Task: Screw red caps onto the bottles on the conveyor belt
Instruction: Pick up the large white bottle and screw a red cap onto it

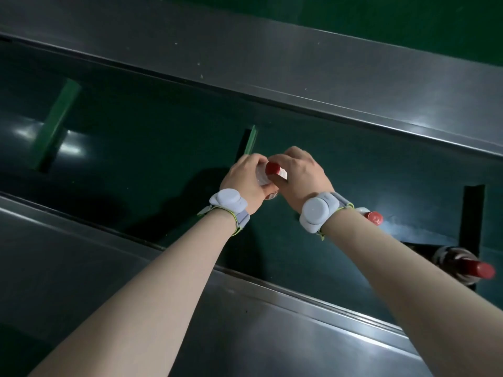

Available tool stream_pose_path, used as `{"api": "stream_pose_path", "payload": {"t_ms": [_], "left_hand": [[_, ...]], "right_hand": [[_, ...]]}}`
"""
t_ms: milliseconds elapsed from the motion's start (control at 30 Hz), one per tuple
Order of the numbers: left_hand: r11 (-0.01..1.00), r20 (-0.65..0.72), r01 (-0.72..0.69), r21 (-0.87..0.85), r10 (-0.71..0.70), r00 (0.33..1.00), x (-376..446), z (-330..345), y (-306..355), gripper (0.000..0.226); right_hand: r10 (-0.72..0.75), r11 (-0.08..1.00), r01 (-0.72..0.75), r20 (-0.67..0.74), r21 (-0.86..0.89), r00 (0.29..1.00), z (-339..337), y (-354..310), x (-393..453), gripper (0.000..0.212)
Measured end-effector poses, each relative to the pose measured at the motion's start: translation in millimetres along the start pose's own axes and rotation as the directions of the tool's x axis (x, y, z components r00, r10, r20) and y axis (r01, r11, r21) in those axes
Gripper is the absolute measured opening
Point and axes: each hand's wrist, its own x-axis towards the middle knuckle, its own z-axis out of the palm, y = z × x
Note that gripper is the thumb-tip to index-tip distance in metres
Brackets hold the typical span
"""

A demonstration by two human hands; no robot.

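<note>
A bottle [261, 177] with a pale shoulder stands on the dark green conveyor belt [141, 148], mostly hidden by both hands. My left hand [245, 178] wraps its body. A red cap [273, 168] sits on its neck, and my right hand [300, 172] is closed around that cap. To the right, behind my right forearm, a second bottle with a red cap [375, 217] peeks out. A third dark bottle with a red cap [480, 270] stands near the right edge.
Grey metal side rails [272, 77] run along both sides of the belt. Green cleats [58, 123] cross the belt at intervals, one [251, 140] just beyond my hands. Grey sensor bands sit on both wrists.
</note>
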Motion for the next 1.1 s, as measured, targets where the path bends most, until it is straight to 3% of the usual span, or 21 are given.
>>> {"api": "stream_pose_path", "payload": {"t_ms": [100, 267, 467, 767, 933, 1100], "left_hand": [[1.000, 0.005, 0.003, -0.008, -0.003, 1.000, 0.8, 3.7, 1.0, 0.052], [1.000, -0.006, -0.005, -0.012, 0.005, 1.000, -0.9, 9.5, 1.7, 0.058], [0.999, -0.024, -0.017, -0.033, 0.016, 1.000, -0.8, 12.1, -2.8, 0.054], [0.996, -0.039, -0.013, -0.092, 0.010, 0.999, -2.8, 15.3, -6.2, 0.055], [0.990, -0.049, -0.003, -0.139, -0.003, 0.999, -5.9, 19.7, -10.2, 0.055], [0.991, -0.062, 0.020, -0.129, -0.029, 0.998, -4.8, 22.3, -9.8, 0.058]], "right_hand": [[0.012, 0.998, -0.012, 0.002, -0.065, 1.000, -0.7, 3.4, 3.8, 0.025], [0.137, 0.985, -0.146, -0.098, -0.094, 0.986, 7.0, 8.5, 7.1, 0.048], [-0.021, 0.998, 0.015, -0.101, -0.063, 0.995, 10.2, 7.4, -5.0, 0.030], [0.053, 0.987, -0.067, -0.106, -0.143, 0.993, 10.4, 0.7, 5.2, 0.042], [-0.005, 0.994, -0.007, -0.108, -0.112, 0.994, 12.8, 7.7, -4.1, 0.038], [0.042, 0.997, -0.049, -0.123, -0.052, 0.992, 18.7, 9.4, -1.3, 0.042]]}}
